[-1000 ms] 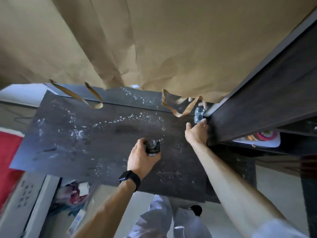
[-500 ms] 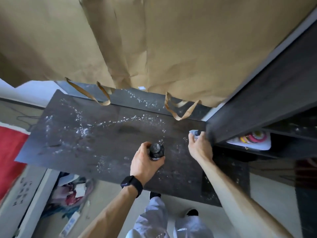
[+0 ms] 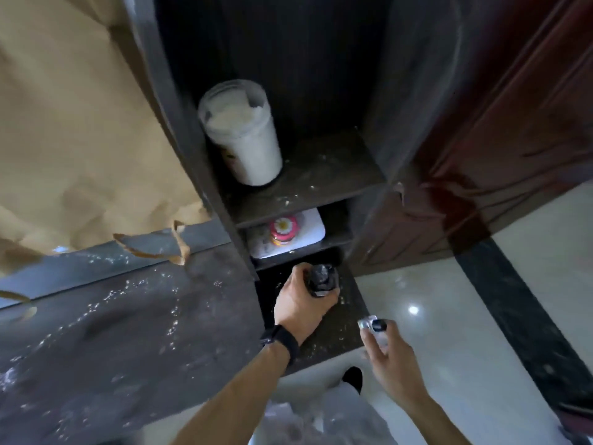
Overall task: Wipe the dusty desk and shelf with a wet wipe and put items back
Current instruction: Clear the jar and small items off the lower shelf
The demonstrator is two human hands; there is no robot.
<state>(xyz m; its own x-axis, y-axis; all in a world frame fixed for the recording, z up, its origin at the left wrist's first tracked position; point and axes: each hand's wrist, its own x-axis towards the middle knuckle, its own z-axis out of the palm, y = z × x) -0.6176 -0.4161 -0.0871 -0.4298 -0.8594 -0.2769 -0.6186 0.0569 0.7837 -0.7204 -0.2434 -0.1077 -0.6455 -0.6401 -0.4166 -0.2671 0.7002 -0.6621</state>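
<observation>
My left hand (image 3: 303, 305) grips a small dark jar (image 3: 322, 280) over the lowest shelf board (image 3: 333, 335), which is speckled with white dust. Just past that board's front right corner, my right hand (image 3: 390, 359) holds a small clear bottle with a black cap (image 3: 372, 326). The dark desk (image 3: 122, 332) at left is strewn with white dust. On the upper shelf (image 3: 324, 175) stands a white tub of pale powder (image 3: 242, 133), with crumbs around it. No wet wipe is in view.
A white pack with a pink round label (image 3: 285, 234) lies on the middle shelf. Brown paper (image 3: 73, 133) with loose strips hangs over the desk's back. A reddish wooden door (image 3: 500, 139) stands right of the shelf unit. Pale glossy floor (image 3: 449, 332) lies below right.
My view has swung right from the desk to the shelf unit. My left hand carried the dark jar to the lowest shelf board. My right hand lifted the small bottle off the desk.
</observation>
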